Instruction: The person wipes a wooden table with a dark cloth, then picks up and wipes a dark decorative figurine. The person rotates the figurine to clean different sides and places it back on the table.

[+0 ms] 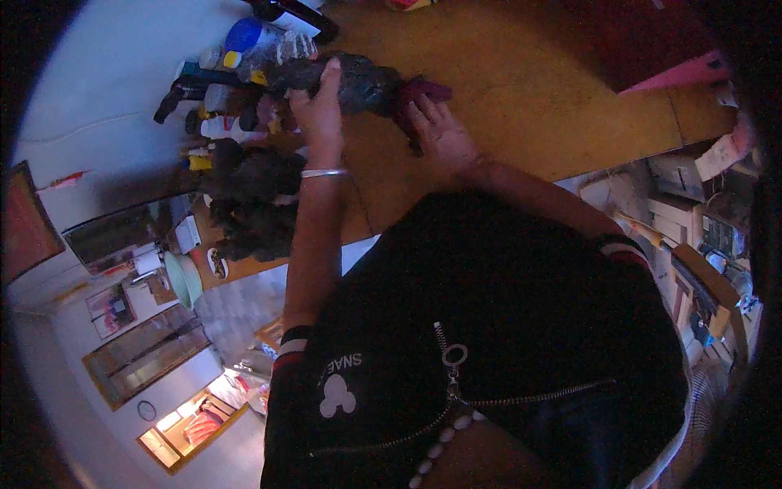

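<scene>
My left hand (321,113), with a silvery bracelet on the wrist, is at a dark grey, crumpled, glossy bundle (366,82), perhaps a plastic bag; its thumb is raised and whether it grips is unclear. At the bundle's right end, a maroon cloth (421,91) lies against it. My right hand (443,134) rests its spread fingertips on the cloth, palm partly visible. Both things are on a brown tabletop (525,104). A dark, fluffy heap (263,189) lies left of my left forearm.
Bottles and jars crowd the table's wall side, among them a blue-capped container (244,35) and a white bottle (217,127). A dark red box-like thing (647,49) stands at upper right. A pale green basin (182,280) and a small white dish (217,263) are at lower left.
</scene>
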Demonstrator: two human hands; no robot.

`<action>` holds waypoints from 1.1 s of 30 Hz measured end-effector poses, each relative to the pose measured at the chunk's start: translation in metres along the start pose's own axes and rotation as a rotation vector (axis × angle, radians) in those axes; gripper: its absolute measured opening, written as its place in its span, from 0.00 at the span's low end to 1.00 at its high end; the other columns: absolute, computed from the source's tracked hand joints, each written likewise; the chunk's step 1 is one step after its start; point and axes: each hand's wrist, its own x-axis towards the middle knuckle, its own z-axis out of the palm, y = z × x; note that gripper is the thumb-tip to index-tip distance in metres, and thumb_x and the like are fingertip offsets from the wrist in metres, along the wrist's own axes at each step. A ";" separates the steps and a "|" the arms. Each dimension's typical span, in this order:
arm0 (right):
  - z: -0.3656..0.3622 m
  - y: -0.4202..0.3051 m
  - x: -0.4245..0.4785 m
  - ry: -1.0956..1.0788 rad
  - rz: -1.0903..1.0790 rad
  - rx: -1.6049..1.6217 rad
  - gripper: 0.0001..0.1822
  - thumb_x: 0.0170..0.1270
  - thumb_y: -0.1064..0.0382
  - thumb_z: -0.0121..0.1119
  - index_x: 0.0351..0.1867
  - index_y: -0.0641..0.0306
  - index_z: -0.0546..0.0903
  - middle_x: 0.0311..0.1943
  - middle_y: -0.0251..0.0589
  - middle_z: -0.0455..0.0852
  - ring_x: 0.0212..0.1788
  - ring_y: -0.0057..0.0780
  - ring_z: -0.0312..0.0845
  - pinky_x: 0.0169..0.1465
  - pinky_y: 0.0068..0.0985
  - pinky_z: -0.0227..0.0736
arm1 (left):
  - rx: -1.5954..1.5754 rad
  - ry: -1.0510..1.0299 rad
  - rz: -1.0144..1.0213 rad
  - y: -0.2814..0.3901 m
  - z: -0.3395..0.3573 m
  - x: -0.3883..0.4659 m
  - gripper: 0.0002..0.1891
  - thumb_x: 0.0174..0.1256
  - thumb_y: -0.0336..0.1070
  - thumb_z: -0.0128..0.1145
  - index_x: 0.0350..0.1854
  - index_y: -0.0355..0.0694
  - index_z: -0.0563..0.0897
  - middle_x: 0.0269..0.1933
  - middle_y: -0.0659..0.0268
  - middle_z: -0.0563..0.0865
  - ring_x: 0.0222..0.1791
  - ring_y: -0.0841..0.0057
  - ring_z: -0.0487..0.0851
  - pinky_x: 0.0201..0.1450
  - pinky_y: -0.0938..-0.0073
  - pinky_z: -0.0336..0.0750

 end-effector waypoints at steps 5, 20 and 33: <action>-0.070 0.002 0.028 -0.191 0.552 0.856 0.26 0.48 0.71 0.53 0.53 0.64 0.67 0.51 0.55 0.68 0.57 0.49 0.62 0.56 0.38 0.63 | -0.071 0.023 -0.066 0.006 0.001 -0.005 0.18 0.55 0.34 0.61 0.48 0.35 0.75 0.41 0.67 0.78 0.39 0.80 0.75 0.45 0.78 0.71; -0.073 -0.012 0.036 -0.029 0.381 1.022 0.23 0.47 0.72 0.51 0.49 0.68 0.69 0.46 0.55 0.73 0.51 0.50 0.67 0.52 0.37 0.66 | -0.104 0.059 -0.106 0.002 -0.010 -0.001 0.18 0.56 0.34 0.60 0.49 0.36 0.74 0.43 0.67 0.77 0.42 0.79 0.75 0.46 0.76 0.71; -0.047 0.019 0.024 0.033 0.378 0.773 0.24 0.46 0.72 0.53 0.50 0.62 0.71 0.46 0.52 0.74 0.50 0.49 0.68 0.53 0.37 0.64 | -0.136 0.041 -0.174 0.005 -0.014 -0.002 0.19 0.56 0.32 0.58 0.50 0.37 0.72 0.45 0.64 0.76 0.43 0.77 0.75 0.48 0.75 0.70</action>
